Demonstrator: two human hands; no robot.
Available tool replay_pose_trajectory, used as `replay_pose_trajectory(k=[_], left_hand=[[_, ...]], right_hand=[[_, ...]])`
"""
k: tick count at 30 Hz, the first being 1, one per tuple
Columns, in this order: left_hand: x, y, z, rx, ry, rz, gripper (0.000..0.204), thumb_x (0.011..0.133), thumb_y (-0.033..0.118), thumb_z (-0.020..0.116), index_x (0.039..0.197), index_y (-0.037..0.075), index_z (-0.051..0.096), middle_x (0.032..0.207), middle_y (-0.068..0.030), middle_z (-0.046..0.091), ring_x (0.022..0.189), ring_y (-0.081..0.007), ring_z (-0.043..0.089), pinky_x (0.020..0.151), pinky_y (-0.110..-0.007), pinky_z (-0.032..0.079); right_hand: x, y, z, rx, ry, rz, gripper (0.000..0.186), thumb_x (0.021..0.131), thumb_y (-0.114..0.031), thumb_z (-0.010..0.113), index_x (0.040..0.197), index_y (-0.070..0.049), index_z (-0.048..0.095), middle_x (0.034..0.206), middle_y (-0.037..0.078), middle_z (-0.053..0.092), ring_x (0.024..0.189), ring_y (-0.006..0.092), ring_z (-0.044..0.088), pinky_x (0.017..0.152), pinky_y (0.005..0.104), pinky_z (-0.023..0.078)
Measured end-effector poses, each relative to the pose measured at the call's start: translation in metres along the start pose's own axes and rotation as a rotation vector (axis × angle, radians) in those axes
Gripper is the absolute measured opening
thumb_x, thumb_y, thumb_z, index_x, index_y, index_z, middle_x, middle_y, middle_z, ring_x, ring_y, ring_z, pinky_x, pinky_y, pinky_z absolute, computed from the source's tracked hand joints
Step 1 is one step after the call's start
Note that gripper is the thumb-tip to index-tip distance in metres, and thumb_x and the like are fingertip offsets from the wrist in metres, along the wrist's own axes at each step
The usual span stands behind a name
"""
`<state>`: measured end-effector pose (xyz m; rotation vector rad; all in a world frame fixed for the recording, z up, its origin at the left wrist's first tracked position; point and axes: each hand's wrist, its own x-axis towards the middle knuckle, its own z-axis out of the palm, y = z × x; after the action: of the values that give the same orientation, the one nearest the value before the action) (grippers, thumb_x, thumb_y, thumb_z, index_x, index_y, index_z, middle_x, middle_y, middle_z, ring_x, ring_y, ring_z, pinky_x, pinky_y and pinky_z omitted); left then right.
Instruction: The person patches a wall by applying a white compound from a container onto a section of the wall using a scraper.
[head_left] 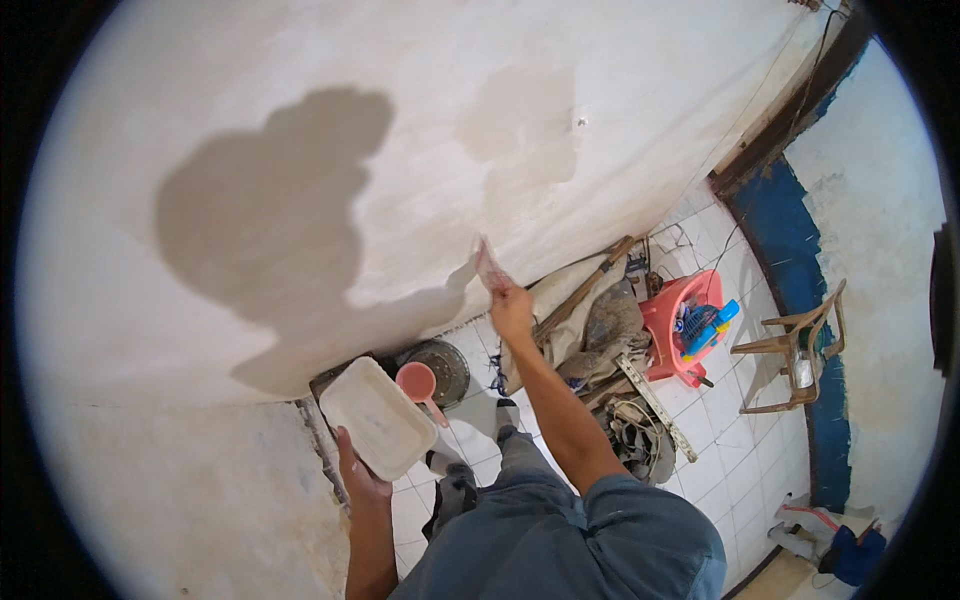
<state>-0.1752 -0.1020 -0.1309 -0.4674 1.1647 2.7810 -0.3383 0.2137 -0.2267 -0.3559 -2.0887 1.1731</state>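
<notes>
Against the lower part of the pale plastered wall [640, 120], my right hand [510, 312] grips a thin, pinkish, translucent flat tool [490, 262], its tip at the wall surface; whether it is a blade or a sheet is hard to tell. A darker patch shows higher on the wall. At lower left, my left hand [362, 470] holds a white rectangular shallow tray [374, 408] by its near side, with pale residue inside. A pink dipper [415, 385] and a round dark metal container [448, 372] stand beside the tray on the floor below.
A pile of tarps, sacks, poles and cords [610, 350] lies along the wall base on white tiles [745, 440]. Right of it are a pink plastic chair [658, 325] holding blue items, a brown plastic chair [790, 402] and a blue-edged wall [775, 240]. Assorted items [855, 555] sit at lower right.
</notes>
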Motion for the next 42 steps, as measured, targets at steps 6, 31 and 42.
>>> replay_pose_trajectory(k=[6, 31, 42], left_hand=[[0.001, -0.006, 0.019, 0.041, -0.059, -0.020, 0.057, 0.099, 0.041, 0.050, 0.141, 0.003, 0.041, 0.135, -0.0127, 0.055, 0.122, -0.0271, 0.055, 0.104, -0.043, 0.045], [-0.001, -0.017, 0.017, -0.023, -0.025, -0.053, 0.062, 0.098, 0.041, 0.053, 0.143, 0.002, 0.037, 0.138, -0.0138, 0.051, 0.124, -0.0293, 0.053, 0.104, -0.045, 0.045], [-0.007, -0.026, 0.008, -0.027, -0.002, -0.046, 0.064, 0.096, 0.042, 0.055, 0.142, 0.001, 0.038, 0.138, -0.0136, 0.052, 0.124, -0.0288, 0.053, 0.104, -0.043, 0.044]], right_hand=[[0.068, 0.136, -0.054, 1.032, 0.236, 0.692, 0.013, 0.087, -0.001, 0.053, 0.091, -0.003, 0.065, 0.077, 0.005, 0.065, 0.065, 0.0168, 0.061, 0.056, 0.0298, 0.047], [0.019, 0.044, -0.030, 0.160, 0.097, 0.028, 0.019, 0.087, -0.006, 0.061, 0.100, 0.004, 0.069, 0.082, 0.017, 0.070, 0.068, 0.0268, 0.066, 0.064, 0.0375, 0.052], [0.066, -0.057, -0.019, -0.008, 0.147, -0.010, 0.019, 0.085, -0.008, 0.057, 0.102, 0.000, 0.055, 0.095, 0.024, 0.058, 0.088, 0.0432, 0.058, 0.078, 0.0473, 0.046]])
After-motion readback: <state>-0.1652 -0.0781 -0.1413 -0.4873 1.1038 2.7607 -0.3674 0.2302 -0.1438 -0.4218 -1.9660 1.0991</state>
